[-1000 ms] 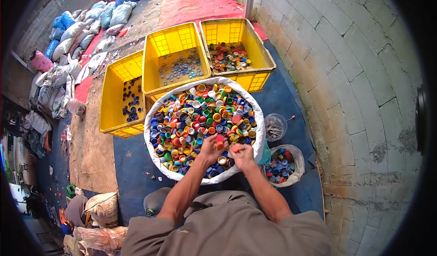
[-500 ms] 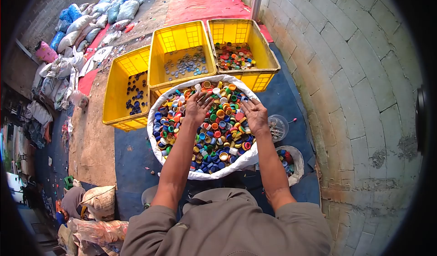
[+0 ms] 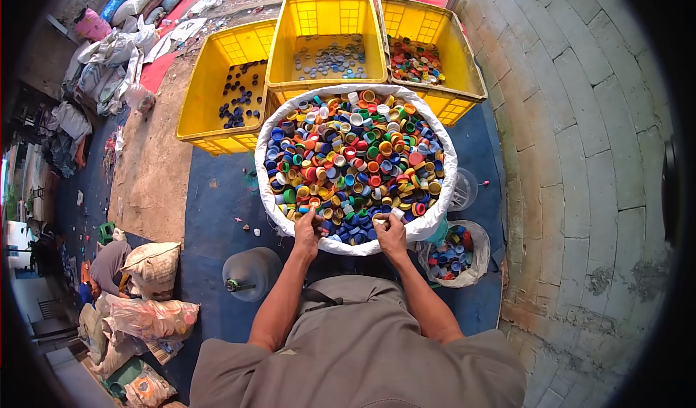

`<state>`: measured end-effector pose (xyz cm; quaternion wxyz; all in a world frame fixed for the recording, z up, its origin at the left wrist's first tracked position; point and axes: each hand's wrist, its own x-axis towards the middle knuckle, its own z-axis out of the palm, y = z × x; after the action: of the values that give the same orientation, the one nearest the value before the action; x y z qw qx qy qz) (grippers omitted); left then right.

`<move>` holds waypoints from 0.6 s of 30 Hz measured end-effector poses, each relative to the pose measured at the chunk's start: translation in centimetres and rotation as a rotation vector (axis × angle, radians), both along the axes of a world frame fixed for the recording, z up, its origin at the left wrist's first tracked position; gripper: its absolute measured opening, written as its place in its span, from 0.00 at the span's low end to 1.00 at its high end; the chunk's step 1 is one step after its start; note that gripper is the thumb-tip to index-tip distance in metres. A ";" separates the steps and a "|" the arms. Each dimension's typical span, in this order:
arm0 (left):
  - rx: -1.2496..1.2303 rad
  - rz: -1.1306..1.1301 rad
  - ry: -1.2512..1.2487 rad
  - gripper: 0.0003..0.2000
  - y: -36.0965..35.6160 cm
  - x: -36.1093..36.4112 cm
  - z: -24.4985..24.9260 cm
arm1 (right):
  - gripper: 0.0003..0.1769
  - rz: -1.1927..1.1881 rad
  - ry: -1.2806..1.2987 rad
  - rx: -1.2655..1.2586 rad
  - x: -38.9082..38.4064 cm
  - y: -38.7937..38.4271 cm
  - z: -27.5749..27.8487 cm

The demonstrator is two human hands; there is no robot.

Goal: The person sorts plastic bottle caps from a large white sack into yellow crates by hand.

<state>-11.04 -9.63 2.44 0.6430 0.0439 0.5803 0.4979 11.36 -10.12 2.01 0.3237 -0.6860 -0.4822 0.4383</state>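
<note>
A wide sack with a rolled white rim (image 3: 449,154) is heaped with loose plastic bottle caps (image 3: 355,161) in many colours. At its near edge, my left hand (image 3: 308,232) has its fingers closed together beside the caps; what they hold, if anything, is hidden. My right hand (image 3: 391,235) is a little way to the right, over the same edge, with fingers curled and pinched on a white bottle cap (image 3: 380,221). More caps lie around both sets of fingertips.
Beyond the sack stand three yellow crates: the left crate (image 3: 192,111) with dark caps, the middle crate (image 3: 290,27) with pale ones, the right crate (image 3: 457,67) with mixed colours. A smaller bag (image 3: 475,267) of caps and a clear container (image 3: 464,190) are at right, near a block wall (image 3: 573,190).
Both hands have drawn back from over the middle of the caps to the near edge. Their spread fingers have closed. The view has also shifted, placing the crates higher in the frame.
</note>
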 end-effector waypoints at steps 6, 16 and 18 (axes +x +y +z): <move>-0.007 -0.045 -0.013 0.13 -1.7 -0.9 0.7 | 0.21 0.087 -0.289 0.299 -2.0 2.4 -1.4; -0.009 -0.030 -0.014 0.10 -2.9 -3.1 0.6 | 0.40 0.282 -0.644 0.384 -3.0 7.1 -1.3; -0.013 -0.034 -0.004 0.11 -3.3 -3.1 0.6 | 0.39 0.301 -0.672 0.373 -3.2 7.4 -1.3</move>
<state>-14.15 -12.96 3.03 0.6529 0.0485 0.5812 0.4833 8.17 -2.72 0.69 0.1991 -0.6422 -0.7274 0.1373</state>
